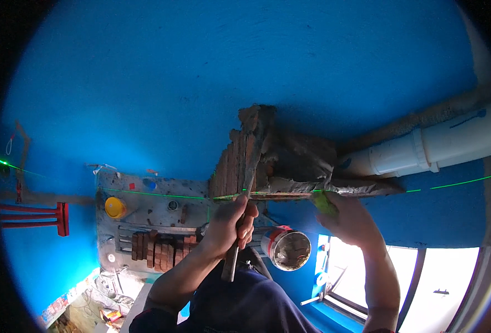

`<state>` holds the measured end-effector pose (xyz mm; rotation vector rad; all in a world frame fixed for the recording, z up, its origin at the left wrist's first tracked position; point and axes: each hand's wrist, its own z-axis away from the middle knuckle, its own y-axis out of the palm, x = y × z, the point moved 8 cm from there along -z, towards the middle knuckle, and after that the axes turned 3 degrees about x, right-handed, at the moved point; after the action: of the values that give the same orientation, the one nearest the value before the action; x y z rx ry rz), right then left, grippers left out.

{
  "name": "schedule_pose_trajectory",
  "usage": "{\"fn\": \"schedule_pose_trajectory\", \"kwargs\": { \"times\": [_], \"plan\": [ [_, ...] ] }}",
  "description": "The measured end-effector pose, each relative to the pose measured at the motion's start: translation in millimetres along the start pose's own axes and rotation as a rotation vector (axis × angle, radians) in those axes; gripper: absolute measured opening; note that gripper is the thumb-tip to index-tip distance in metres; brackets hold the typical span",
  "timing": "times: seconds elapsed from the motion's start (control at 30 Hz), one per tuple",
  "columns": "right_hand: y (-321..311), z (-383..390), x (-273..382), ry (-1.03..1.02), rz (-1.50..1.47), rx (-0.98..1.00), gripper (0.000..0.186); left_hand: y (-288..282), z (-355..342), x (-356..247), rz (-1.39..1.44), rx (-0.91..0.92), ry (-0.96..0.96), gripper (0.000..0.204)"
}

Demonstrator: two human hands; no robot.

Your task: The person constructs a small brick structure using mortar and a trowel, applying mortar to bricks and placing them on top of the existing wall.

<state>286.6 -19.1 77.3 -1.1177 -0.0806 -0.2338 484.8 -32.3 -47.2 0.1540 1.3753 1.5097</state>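
Grasping a flat bar (230, 265) and a green object (324, 204) beside mortared brickwork (229, 166)
Our left hand (226, 225) clenches its fingers around the bar, just below the brickwork; our right hand (352, 219) wraps the green object at its lower edge. Beyond run a white pipe (401, 155) and the blue wall (212, 55).

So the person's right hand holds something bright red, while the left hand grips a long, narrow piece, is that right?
Not quite: the right hand holds a bright green thing, as the head view shows. The left hand does grip a long, narrow piece.
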Motion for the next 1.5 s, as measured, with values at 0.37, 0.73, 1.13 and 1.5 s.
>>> {"fn": "schedule_pose_trajectory", "kwargs": {
  "times": [0.37, 0.73, 1.13, 1.5],
  "plan": [
    [0, 55, 22, 0.052, 0.396, -0.059, 0.052, 2, 26, 8, 0.019, 0.059, -0.057, 0.045],
    [6, 83, 16, 0.062, 0.286, -0.109, 0.052, 4, 43, 8, -0.004, 0.069, -0.037, 0.046],
    [-19, 82, 12, -0.077, 0.048, -0.183, 0.05, -12, 51, -1, -0.021, 0.058, 0.062, 0.048],
    [-27, 76, 6, 0.009, 0.054, -0.148, 0.037, -29, 57, 4, -0.01, 0.03, 0.049, 0.045]
  ]
}}
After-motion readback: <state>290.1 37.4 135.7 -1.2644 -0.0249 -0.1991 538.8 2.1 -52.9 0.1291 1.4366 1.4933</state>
